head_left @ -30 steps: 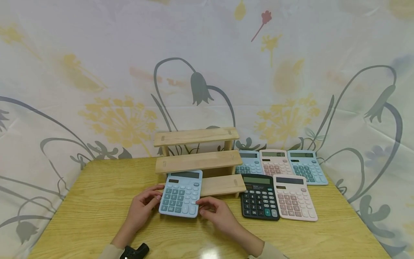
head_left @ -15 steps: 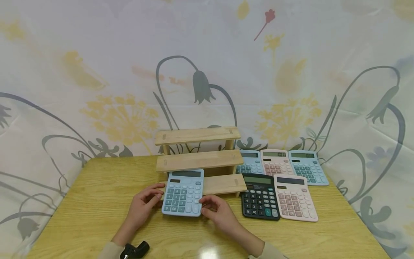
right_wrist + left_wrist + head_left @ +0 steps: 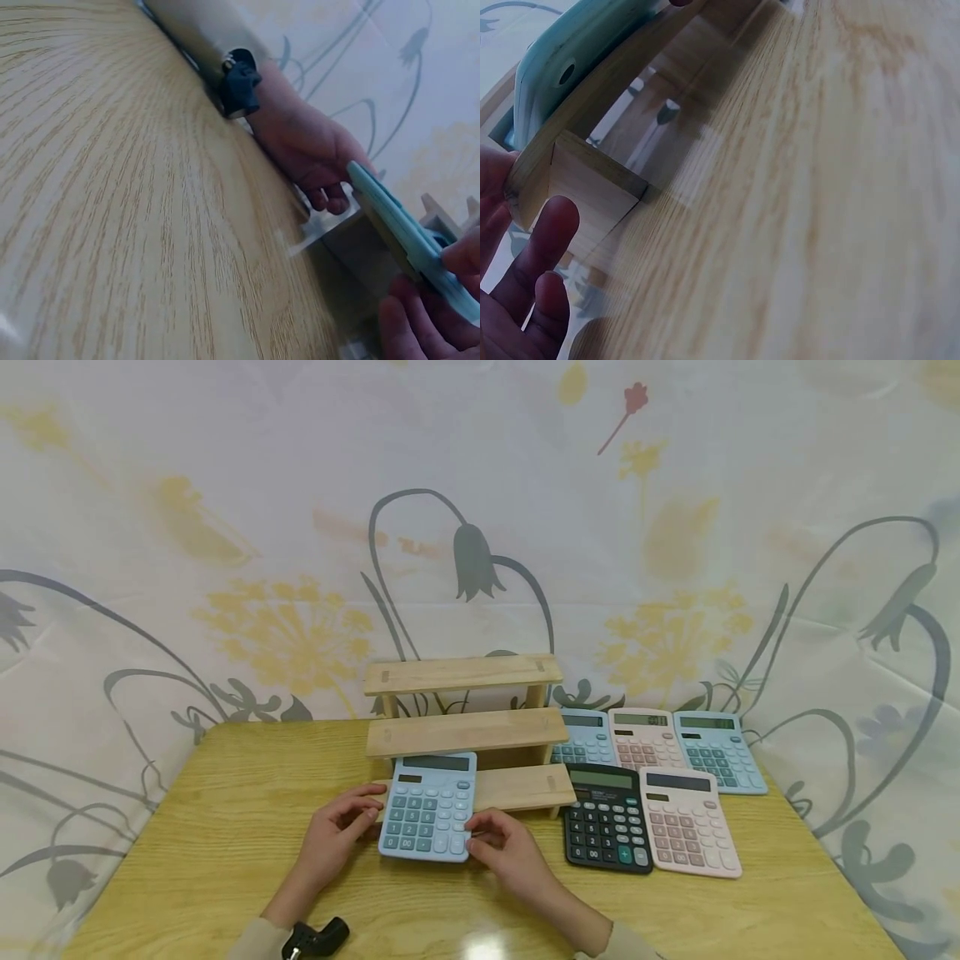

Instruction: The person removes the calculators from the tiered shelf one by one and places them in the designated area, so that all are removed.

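Observation:
A blue desk calculator [image 3: 431,810] leans back on the lowest step of a small wooden shelf [image 3: 525,787], its keys facing me. My right hand [image 3: 510,852] pinches its lower right edge between thumb and fingers. At the calculator's left side is my left hand [image 3: 337,835], fingers loosely bent and fingertips by the end of the step. The left wrist view shows the calculator's edge [image 3: 577,64] over the step board, with the left fingers [image 3: 555,225] beside the board's end. In the right wrist view, the thin calculator [image 3: 405,232] stands tilted, with right fingers [image 3: 420,322] at its edge.
Right of the shelf stand a black calculator [image 3: 606,831] and a pink one [image 3: 688,835]. Behind them are two more blue calculators [image 3: 720,752] and another pink one [image 3: 645,742]. A patterned curtain [image 3: 300,527] hangs behind the wooden table [image 3: 187,877].
The blue calculator has shifted slightly right and turned a little straighter on the step, the right hand moving with it. The left hand keeps about the same place. The head view has shifted slightly.

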Action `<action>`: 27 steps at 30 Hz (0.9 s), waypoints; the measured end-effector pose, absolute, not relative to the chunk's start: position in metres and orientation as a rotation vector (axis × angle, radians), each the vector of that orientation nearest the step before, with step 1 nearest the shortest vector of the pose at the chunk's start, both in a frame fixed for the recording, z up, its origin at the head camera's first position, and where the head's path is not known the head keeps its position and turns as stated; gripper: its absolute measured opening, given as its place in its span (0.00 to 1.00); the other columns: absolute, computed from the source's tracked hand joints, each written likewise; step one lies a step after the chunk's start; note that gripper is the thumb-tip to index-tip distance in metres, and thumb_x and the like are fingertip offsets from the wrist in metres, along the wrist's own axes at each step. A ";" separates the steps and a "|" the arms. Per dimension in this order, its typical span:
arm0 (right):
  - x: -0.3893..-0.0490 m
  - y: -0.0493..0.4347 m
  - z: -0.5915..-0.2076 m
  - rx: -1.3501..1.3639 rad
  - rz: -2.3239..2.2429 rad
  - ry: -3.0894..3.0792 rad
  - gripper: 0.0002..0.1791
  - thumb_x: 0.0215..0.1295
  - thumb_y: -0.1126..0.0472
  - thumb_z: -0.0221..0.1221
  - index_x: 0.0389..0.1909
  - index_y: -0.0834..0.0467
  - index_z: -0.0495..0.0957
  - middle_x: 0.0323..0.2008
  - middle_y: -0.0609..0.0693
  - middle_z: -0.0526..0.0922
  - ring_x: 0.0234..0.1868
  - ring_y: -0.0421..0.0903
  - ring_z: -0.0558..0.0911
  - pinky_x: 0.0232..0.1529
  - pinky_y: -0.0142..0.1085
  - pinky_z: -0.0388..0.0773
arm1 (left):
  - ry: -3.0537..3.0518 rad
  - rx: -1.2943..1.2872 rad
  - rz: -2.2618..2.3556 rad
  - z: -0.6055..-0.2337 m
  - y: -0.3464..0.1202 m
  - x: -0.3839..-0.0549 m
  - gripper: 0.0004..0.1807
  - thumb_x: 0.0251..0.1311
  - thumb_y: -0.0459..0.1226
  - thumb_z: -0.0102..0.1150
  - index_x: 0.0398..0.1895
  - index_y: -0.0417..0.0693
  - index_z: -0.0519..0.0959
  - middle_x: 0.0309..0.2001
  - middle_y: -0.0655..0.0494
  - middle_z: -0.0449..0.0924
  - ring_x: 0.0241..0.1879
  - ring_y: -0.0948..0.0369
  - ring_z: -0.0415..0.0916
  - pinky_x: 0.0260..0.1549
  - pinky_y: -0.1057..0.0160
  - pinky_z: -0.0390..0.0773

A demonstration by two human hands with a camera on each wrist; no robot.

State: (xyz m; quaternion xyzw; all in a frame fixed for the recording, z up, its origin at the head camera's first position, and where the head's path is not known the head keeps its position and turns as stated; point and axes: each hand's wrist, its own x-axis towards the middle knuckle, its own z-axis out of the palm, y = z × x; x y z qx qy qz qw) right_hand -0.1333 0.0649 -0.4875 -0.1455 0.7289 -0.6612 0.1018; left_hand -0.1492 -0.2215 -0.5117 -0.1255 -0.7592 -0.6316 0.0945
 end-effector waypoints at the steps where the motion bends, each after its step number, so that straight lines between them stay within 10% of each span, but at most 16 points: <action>1: -0.133 0.065 -0.487 -0.423 -1.952 2.153 0.10 0.64 0.71 0.61 0.46 0.66 0.77 0.46 0.56 0.81 0.45 0.48 0.82 0.45 0.32 0.79 | -2.256 -0.373 -1.869 -0.512 -0.221 -0.150 0.06 0.69 0.29 0.57 0.40 0.35 0.83 0.57 0.38 0.78 0.45 0.66 0.81 0.34 0.61 0.83; 27: -0.135 0.068 -0.486 -0.394 -2.000 2.043 0.14 0.64 0.73 0.59 0.50 0.68 0.76 0.47 0.57 0.80 0.43 0.49 0.83 0.43 0.38 0.82 | -2.244 -0.373 -1.896 -0.511 -0.221 -0.149 0.06 0.68 0.28 0.57 0.40 0.33 0.82 0.57 0.35 0.77 0.42 0.62 0.82 0.32 0.60 0.83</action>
